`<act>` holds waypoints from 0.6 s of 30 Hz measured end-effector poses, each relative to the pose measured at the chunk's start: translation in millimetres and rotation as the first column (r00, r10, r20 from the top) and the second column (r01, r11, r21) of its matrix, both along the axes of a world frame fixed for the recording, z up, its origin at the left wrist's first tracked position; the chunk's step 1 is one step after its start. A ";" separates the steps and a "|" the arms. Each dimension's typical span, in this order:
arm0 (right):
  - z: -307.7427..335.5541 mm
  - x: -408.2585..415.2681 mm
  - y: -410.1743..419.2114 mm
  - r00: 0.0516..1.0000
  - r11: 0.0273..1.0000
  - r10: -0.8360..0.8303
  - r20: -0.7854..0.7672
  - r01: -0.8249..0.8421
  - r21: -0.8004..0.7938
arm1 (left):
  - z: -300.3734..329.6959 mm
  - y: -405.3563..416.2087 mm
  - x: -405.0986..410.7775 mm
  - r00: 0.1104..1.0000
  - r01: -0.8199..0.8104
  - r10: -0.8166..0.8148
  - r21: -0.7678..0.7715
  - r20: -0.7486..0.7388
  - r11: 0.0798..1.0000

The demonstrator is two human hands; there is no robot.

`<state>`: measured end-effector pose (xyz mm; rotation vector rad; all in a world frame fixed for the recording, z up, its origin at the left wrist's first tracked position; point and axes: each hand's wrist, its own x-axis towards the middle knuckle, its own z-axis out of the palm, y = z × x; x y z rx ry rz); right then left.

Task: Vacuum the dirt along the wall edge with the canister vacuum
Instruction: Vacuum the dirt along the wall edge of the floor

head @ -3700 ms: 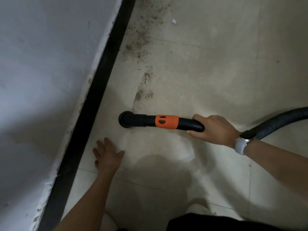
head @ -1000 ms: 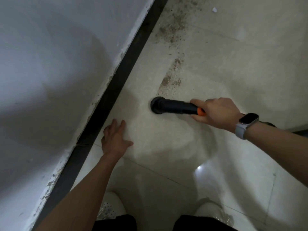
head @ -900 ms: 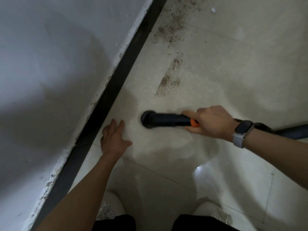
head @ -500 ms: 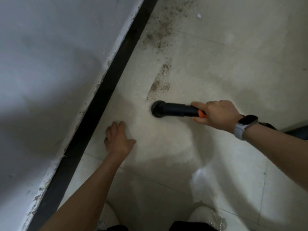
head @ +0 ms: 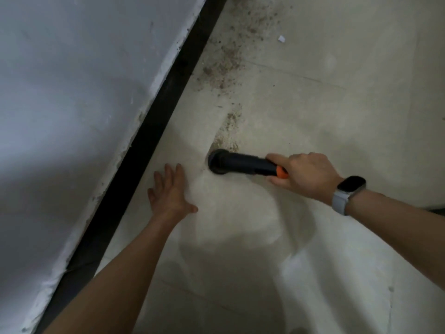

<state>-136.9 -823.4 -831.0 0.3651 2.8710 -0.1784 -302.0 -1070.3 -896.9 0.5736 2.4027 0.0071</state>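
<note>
Nearest to the person, the left hand lies flat on the pale floor tile, fingers straight and spread, bracing just beside the black skirting strip; it holds nothing and has barely shifted over the last second. A little farther out, the right hand, with a smartwatch on its wrist, is wrapped around the vacuum wand at its orange collar.

What has changed is the nozzle mouth. A second ago it pulled back toward the person onto clean tile; now it has pushed forward again and sits on the floor touching the near end of the small dirt streak. The tile behind it looks clean, so this stroke seems to be taking that streak next.

Beyond it, the larger scatter of dirt hugs the skirting, with more grit toward the top edge and a white paper scrap off to the right. Much of the job, I judge, lies ahead. The canister itself is out of view.
</note>
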 end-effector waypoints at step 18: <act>13.1 -11.2 -19.3 0.992 0.993 0.118 -0.042 -0.118 0.005 | 2.4 3.8 -14.1 0.995 0.077 -0.070 -0.102 0.071 0.992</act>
